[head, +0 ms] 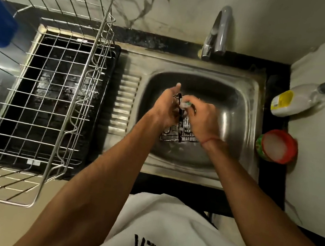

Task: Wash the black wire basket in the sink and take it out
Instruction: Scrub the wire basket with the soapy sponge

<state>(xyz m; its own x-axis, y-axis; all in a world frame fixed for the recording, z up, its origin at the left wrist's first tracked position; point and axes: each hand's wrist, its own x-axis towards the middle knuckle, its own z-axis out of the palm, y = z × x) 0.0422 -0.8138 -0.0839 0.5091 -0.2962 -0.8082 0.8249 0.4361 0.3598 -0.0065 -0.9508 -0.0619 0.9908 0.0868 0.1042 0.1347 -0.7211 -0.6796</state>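
A steel dish rack (pixel 44 90) stood left of the sink (pixel 238 120). Over the basin, the left hand (pixel 164 107) gripped the black wire basket (pixel 179 129); the right hand (pixel 205 116) pinched a soapy scrubber (pixel 186 104) against it.

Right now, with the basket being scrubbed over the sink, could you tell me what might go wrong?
The black wire basket looks soapy, so it could slip from the left hand. The right hand rubs a foamy scrubber against thin wires, which might catch fingers. Lifting it out wet could drip on the counter beside the open red tub.
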